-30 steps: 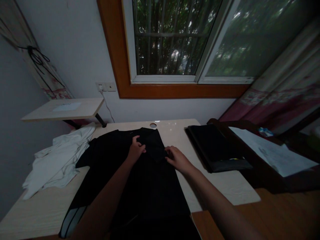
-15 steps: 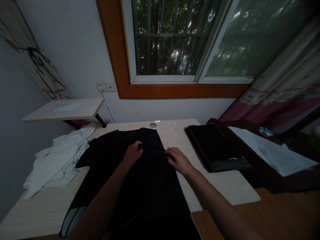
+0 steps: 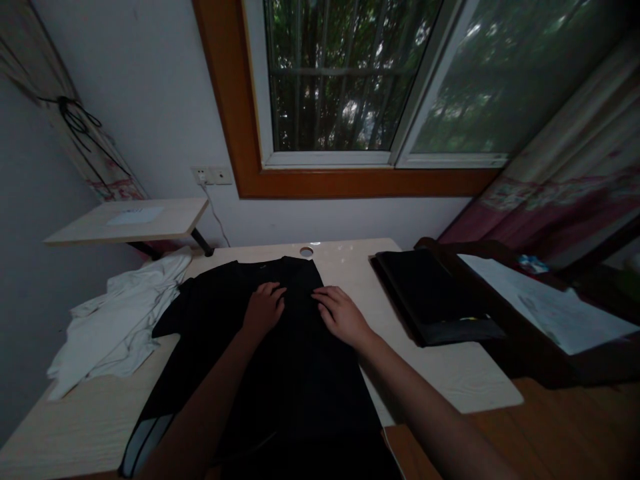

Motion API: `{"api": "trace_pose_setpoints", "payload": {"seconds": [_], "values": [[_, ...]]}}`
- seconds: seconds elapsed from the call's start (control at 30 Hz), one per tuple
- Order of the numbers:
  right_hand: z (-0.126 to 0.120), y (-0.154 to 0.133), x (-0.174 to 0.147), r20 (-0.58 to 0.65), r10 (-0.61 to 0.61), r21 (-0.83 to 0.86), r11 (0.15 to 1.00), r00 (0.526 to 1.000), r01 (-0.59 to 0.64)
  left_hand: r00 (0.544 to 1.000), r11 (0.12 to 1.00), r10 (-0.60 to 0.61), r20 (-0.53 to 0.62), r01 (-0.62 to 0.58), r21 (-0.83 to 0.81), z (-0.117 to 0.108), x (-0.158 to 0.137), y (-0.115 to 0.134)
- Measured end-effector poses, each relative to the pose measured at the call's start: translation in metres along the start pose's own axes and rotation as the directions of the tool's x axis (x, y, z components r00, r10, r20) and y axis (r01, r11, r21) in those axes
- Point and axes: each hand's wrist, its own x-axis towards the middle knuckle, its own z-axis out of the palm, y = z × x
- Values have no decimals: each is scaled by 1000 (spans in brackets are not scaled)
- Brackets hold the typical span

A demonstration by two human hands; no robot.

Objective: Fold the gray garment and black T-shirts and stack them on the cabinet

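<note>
A black T-shirt [image 3: 305, 360] lies spread on the pale wooden table [image 3: 455, 377], its neckline at the far side and its right part folded inward. On the upper middle of the shirt rests my left hand [image 3: 264, 308], fingers stretched forward over the cloth. My right hand [image 3: 343, 315] lies palm down by the shirt's folded right edge, its fingers extended onto the fabric. Neither hand grips the cloth. Grey-white stripes show at the lower left part of the shirt.
Crumpled white cloth [image 3: 115, 320] lies left of the shirt, below a raised wooden shelf [image 3: 175, 220]. A stack of dark folded cloth [image 3: 425, 287] sits at the right. Beyond it is dark furniture with a white sheet [image 3: 545, 307]. A window [image 3: 350, 87] is behind.
My left hand has loosened from a pinch and its fingers now lie on the shirt. My right hand has moved left onto the shirt from its edge, fingers straighter.
</note>
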Motion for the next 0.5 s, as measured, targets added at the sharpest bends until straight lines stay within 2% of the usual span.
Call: {"api": "trace_pose_setpoints", "payload": {"seconds": [0.13,0.27,0.37,0.5], "values": [[21,-11,24,74,24,-92,996,997,-17,1000,1000,-12,26,12,-5,4,-1,-2],[52,-7,42,141,118,-233,969,983,-83,999,1000,-13,31,13,-28,5,-2,-2],[70,2,51,125,212,-279,945,969,-171,1000,1000,-5,31,6,-28,7,-3,-3],[76,17,62,66,280,-317,916,958,-246,999,998,16,33,-14,-55,10,-3,-5]]}}
